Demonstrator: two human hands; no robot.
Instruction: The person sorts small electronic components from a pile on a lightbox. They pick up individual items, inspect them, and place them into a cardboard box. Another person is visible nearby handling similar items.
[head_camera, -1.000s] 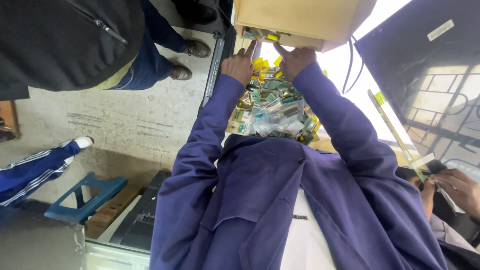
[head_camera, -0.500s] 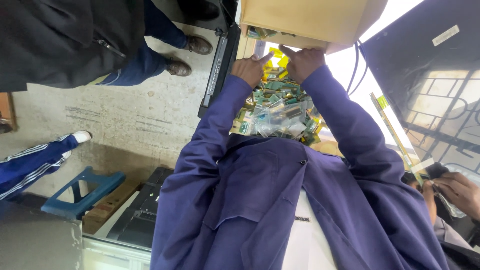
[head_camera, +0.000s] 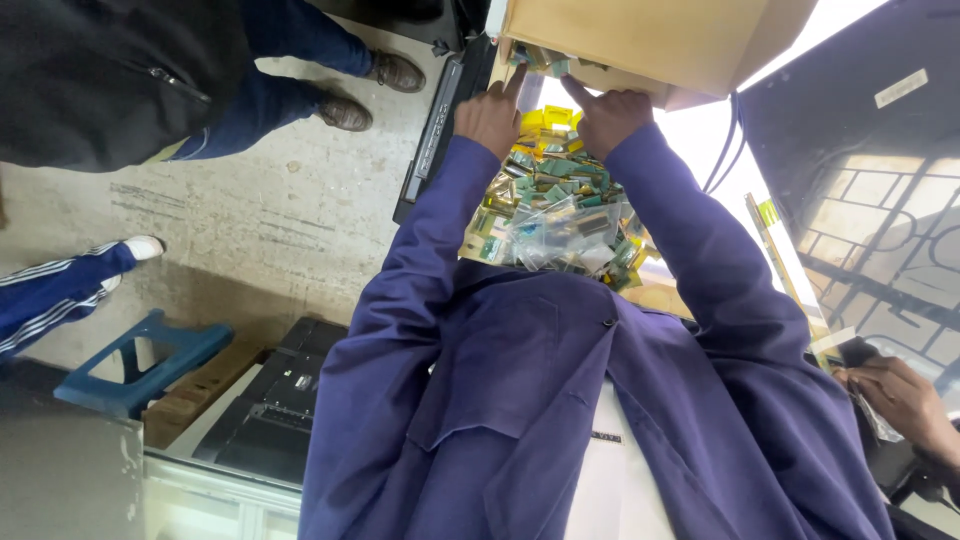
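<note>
A brown cardboard box (head_camera: 660, 40) lies tipped on its side at the top of the head view, its opening facing me. My left hand (head_camera: 492, 115) and my right hand (head_camera: 608, 115) press on the lower rim of that opening, index fingers stretched into it, the other fingers curled. Small green circuit boards show inside the opening. Below my hands, between my purple sleeves, lies a heap of green and yellow circuit boards and clear plastic bags (head_camera: 560, 220).
A person in a black jacket and brown shoes (head_camera: 345, 110) stands on the concrete floor at upper left. A blue stool (head_camera: 140, 365) and a black device (head_camera: 275, 410) sit lower left. Another person's hand (head_camera: 900, 400) works at the right edge.
My hands have slid a little lower along the box's opening, and their index fingers now point into it. The box has shifted slightly right.
</note>
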